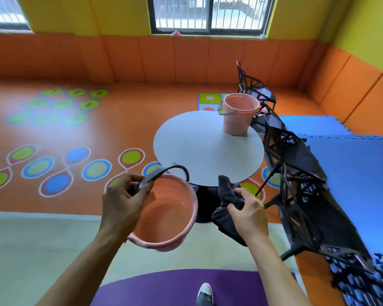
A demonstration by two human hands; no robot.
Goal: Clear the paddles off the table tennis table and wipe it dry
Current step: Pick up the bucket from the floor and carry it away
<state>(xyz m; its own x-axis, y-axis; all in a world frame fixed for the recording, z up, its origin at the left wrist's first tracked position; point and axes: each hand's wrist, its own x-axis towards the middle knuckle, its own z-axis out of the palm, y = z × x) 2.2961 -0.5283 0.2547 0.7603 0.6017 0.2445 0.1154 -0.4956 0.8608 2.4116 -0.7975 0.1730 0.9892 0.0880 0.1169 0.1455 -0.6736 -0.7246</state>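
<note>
Presently: left hand (124, 202) curled round the grey handle (164, 171) of a pink bucket (166, 215); right hand (248, 214), apart beside it, grips dark cloth (222, 217). Beyond both hands, round white table (199, 146) bearing second pink bucket (238, 120); black chairs (301, 173) rightward.

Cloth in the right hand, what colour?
The cloth in the right hand is dark grey, best seen in the head view.

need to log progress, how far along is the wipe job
Done: nothing the view confirms; no paddles or tennis table in sight. In hand: left hand holds a bucket, right hand grips a cloth. Left: the wiping, it seems.
</note>
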